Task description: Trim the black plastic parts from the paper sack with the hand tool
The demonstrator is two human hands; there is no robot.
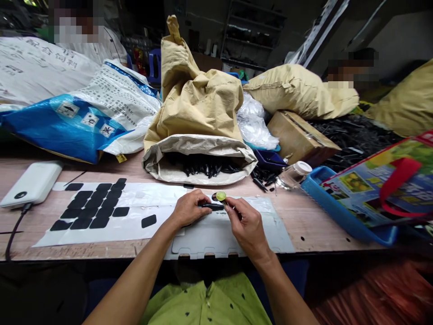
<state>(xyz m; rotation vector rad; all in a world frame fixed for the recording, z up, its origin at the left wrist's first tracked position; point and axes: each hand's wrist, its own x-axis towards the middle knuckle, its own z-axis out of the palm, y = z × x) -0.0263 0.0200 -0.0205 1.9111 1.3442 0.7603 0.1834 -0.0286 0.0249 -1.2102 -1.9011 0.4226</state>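
Note:
My left hand (190,208) is closed around one end of a slim black tube-shaped piece (215,206), which lies low over a grey plastic board (199,241). My right hand (249,225) pinches a small thing with a round yellow-green face (221,196), held just above the tube's right end; the fingers hide the rest of it. On the left, a white sheet (128,232) carries rows of black rounded squares (101,211). Straight ahead, the open mouth of a tan sack (203,115) shows many black pieces (208,169) inside.
A white power bank (32,184) with a cable sits at the left. To the right are a clear jar (294,175), a blue tray (345,214) holding a colourful bag (382,180), and a wooden box (301,135). Blue-white sacks (77,117) and two other people are beyond.

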